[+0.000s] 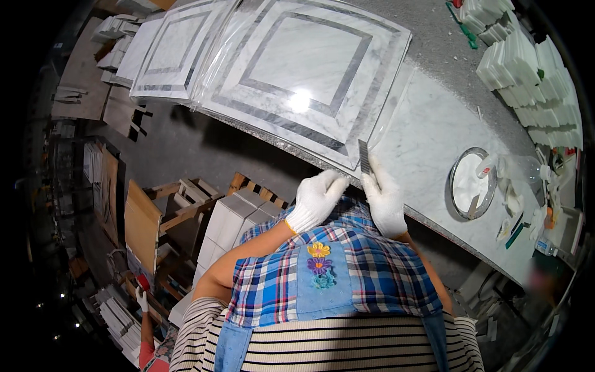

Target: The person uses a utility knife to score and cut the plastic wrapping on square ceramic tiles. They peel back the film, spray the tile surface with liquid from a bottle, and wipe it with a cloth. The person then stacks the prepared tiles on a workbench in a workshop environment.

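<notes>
My right hand (385, 197), in a white knit glove, grips a narrow dark grey strip (364, 155) that stands up beside the near right corner of a marble panel. The panel (304, 59) is white with grey inlaid bands in nested squares, and lies on the worktable. My left hand (317, 199), gloved in white too, is at the table's front edge, just left of the right one. Its fingers are curled together, and what they hold, if anything, is hidden.
A second banded panel (180, 53) lies at the left. On the table's right are an oval bowl of white paste (471, 186), a clear plastic bottle (524, 168) and stacked white tiles (527, 80). Cartons (229, 223) stand below left. Another person's gloved hand (142, 299) is at lower left.
</notes>
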Available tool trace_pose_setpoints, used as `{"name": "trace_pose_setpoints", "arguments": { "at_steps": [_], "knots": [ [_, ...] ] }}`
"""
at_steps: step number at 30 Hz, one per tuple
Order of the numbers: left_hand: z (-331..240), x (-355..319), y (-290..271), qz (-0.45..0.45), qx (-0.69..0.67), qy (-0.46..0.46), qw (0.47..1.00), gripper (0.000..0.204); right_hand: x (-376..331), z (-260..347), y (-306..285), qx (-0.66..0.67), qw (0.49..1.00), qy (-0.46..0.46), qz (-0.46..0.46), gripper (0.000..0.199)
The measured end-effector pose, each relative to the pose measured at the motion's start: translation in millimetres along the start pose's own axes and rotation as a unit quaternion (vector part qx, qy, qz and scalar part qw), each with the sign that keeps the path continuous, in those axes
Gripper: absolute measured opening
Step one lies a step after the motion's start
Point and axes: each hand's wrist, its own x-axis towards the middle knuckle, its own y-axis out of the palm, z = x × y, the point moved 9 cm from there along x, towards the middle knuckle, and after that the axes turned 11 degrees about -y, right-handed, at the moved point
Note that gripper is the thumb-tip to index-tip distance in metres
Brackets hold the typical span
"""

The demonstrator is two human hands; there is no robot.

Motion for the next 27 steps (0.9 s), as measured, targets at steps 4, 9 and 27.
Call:
{"name": "trace_pose_setpoints", "arguments": {
  "at_steps": [4,9,27],
  "knots": [
    [-18,4,-9,-0.051,0.123,0.033,0.990,0.050,0,-7,-14,0.036,0.997,0.051,-0.037,0.053],
    [4,-13,52,0.160,0.115,0.191,0.962,0.047,2,-16,-26,-0.004,0.996,0.064,-0.059,0.054],
    [-3,-4,37,0.172,0.111,0.061,0.977,0.028,-7,32,-14,-0.194,0.960,-0.188,0.069,0.044]
  ]
}}
